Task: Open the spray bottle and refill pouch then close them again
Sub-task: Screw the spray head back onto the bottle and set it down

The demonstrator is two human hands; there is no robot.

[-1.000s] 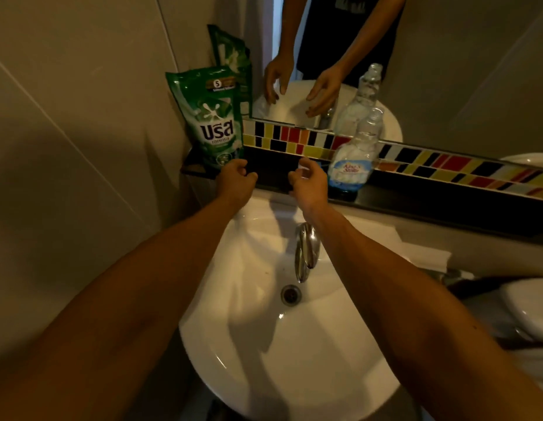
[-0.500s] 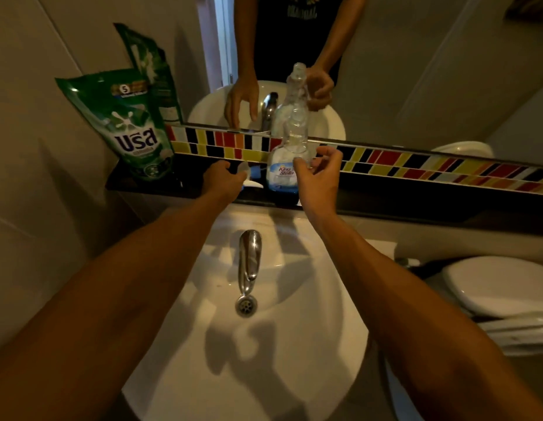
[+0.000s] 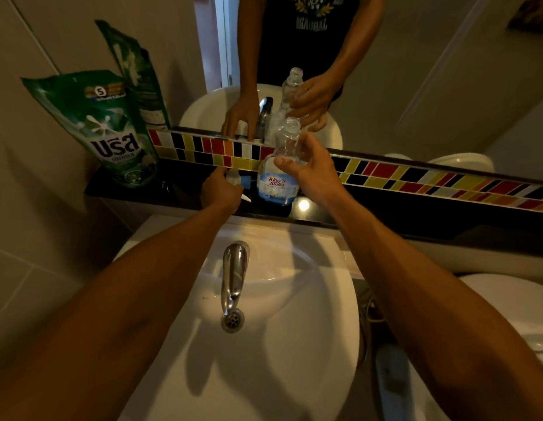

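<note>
Shelf [image 3: 385, 214] of dark stone above the sink [image 3: 294, 344] carries the clear spray bottle [image 3: 279, 180], upright and uncapped, with the right hand [image 3: 309, 171] curled around its neck. The left hand [image 3: 220, 191] closes over what seems to be the white spray head [image 3: 235, 177] just beside it. The green refill pouch [image 3: 109, 129] leans against the wall, well left.

Green refill pouch [image 3: 107, 129], clear blue-labelled spray bottle [image 3: 277, 174]

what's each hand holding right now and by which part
The right hand grips the spray bottle around its upper body, below the open neck. The left hand rests on the detached spray head on the ledge.
</note>
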